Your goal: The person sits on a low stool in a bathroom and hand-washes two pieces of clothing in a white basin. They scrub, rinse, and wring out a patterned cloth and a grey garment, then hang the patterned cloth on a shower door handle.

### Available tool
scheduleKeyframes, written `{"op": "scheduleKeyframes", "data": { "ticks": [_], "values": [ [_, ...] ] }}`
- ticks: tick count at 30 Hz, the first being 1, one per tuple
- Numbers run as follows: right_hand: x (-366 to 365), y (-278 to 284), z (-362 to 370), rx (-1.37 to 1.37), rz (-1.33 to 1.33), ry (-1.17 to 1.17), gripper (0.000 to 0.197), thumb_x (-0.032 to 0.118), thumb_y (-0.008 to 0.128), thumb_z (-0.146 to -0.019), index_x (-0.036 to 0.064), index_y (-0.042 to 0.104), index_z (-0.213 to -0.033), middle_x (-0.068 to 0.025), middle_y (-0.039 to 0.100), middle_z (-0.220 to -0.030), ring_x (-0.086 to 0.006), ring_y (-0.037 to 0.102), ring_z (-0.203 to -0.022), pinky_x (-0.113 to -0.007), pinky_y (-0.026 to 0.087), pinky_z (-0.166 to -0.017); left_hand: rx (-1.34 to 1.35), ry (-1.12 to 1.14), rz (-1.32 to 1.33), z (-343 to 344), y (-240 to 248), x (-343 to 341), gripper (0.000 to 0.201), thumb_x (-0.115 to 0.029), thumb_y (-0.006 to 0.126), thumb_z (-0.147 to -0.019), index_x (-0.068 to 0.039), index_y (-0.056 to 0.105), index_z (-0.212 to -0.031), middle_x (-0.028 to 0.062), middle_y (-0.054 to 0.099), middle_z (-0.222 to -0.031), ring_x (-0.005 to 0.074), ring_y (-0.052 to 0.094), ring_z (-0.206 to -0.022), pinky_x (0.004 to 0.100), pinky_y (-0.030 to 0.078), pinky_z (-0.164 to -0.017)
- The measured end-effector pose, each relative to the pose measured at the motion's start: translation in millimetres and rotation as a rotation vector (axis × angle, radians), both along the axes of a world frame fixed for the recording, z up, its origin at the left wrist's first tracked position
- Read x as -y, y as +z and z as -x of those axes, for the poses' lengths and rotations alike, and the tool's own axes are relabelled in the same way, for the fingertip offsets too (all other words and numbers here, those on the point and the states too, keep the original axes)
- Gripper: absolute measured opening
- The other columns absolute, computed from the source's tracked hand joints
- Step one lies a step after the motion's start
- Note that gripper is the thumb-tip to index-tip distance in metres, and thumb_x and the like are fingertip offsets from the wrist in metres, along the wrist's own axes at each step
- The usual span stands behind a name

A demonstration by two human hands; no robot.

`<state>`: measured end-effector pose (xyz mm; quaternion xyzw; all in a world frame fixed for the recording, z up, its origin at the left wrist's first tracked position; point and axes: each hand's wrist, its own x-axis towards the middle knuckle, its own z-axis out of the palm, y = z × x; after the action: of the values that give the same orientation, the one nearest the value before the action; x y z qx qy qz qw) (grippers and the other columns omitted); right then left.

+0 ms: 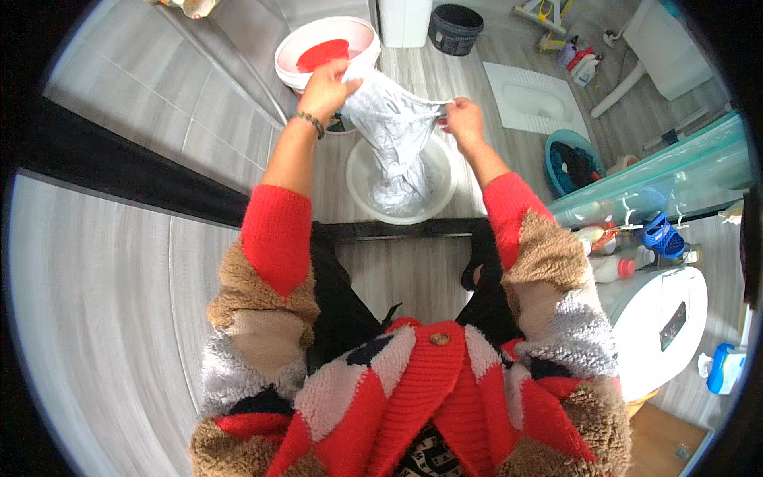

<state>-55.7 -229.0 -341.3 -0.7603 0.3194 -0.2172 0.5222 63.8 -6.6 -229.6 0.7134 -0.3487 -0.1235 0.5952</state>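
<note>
A wet, light grey-white garment (388,119) is stretched between my hands, its lower end hanging into a translucent basin (359,187) with water in it. My left hand (327,91), with a beaded bracelet at the wrist, grips the upper left of the cloth. At the upper right edge my right hand (462,121) pinches the garment, fingers closed. The cloth's exact kind cannot be made out. Just beyond my left hand stands a pink-white bucket (286,57) with a red basin (322,54) in it.
A black bucket (455,32) stands at the back. A squat toilet (536,99) lies to the right, near a teal tub (560,183) holding dark cloth. A dark threshold (405,229) runs before my feet; a glass panel (675,167) and white machine (656,318) stand right.
</note>
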Motion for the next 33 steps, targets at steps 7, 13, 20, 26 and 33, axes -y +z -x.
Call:
{"op": "scheduleKeyframes", "data": {
  "ticks": [7,13,20,26,33],
  "values": [
    [15.8,4.0,-9.8,0.246,-0.813,-0.171,0.018,0.0,0.042,-0.083,-0.0107,0.053,-0.091,-0.0236,0.059,-0.083,-0.0341,0.062,-0.068,-0.05,0.056,-0.068,0.595,0.357,-0.72,-28.2,-60.2,-12.2,0.017,-0.013,0.056,-0.076,-0.008,0.065,-0.089,0.0168,0.066,-0.083,0.0325,0.062,-0.089,0.0408,0.048,-0.078],
    [13.7,50.6,-11.3,0.367,-0.89,0.103,0.027,0.003,0.042,-0.084,-0.004,0.054,-0.108,-0.0143,0.061,-0.093,-0.0221,0.061,-0.085,-0.038,0.054,-0.067,-0.432,0.39,-0.165,-29.1,-35.2,-8.9,0.029,-0.015,0.045,-0.088,-0.001,0.052,-0.113,0.0217,0.062,-0.103,0.0341,0.063,-0.093,0.044,0.052,-0.078],
    [-30.3,63.8,3.6,-0.339,0.026,0.617,0.045,0.012,0.057,-0.075,0.0099,0.056,-0.12,-0.0017,0.063,-0.101,-0.0141,0.059,-0.09,-0.031,0.05,-0.079,-0.72,0.081,0.313,-5.2,-22.9,12.2,0.029,-0.009,0.05,-0.087,0.004,0.053,-0.113,0.0123,0.062,-0.103,0.022,0.063,-0.089,0.0325,0.052,-0.074],
    [-54.7,49.9,-0.9,0.038,0.16,0.573,0.055,0.023,0.067,-0.074,0.0007,0.052,-0.121,-0.0136,0.065,-0.097,-0.0228,0.062,-0.088,-0.035,0.048,-0.077,-0.215,-0.153,-0.142,18.6,-23.5,30.0,0.027,-0.004,0.054,-0.075,0.003,0.065,-0.099,0.0076,0.065,-0.091,0.0164,0.06,-0.083,0.0261,0.045,-0.074],
    [-51.1,69.8,-3.7,0.053,-0.284,0.273,0.019,0.011,0.048,-0.085,-0.0003,0.063,-0.089,-0.0071,0.063,-0.077,-0.0136,0.06,-0.066,-0.026,0.052,-0.059,0.338,-0.077,-0.291,1.1,-43.8,20.1,0.037,-0.003,0.054,-0.07,-0.012,0.065,-0.104,0.0091,0.065,-0.088,0.0228,0.061,-0.084,0.032,0.048,-0.073]
  ]
}}
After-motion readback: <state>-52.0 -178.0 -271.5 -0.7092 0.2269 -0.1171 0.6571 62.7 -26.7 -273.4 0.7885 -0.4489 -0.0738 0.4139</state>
